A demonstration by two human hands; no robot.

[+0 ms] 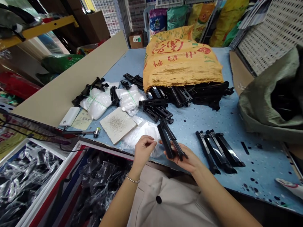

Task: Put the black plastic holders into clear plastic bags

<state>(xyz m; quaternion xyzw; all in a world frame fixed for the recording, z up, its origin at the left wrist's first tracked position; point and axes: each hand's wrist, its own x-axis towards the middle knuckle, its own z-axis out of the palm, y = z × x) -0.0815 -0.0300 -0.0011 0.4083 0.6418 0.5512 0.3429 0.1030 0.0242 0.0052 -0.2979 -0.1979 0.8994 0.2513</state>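
Observation:
My right hand (187, 160) grips a pair of long black plastic brackets (168, 138) at their near end, held slanting above the blue table's (251, 126) front edge. My left hand (144, 149) is beside them on the left, fingers pinched on the edge of a clear plastic bag (142, 134) that lies under both hands. A few similar black brackets (220, 151) lie side by side to the right of my right hand.
A yellow woven sack (180, 60) spills a heap of black brackets (189, 94) at the table's middle. White tied bags (97, 101), a flat tile with small screws (117, 124) and a white power bank (69, 116) lie left. A green sack (272, 97) stands right. Bins of bagged parts (42, 179) sit below left.

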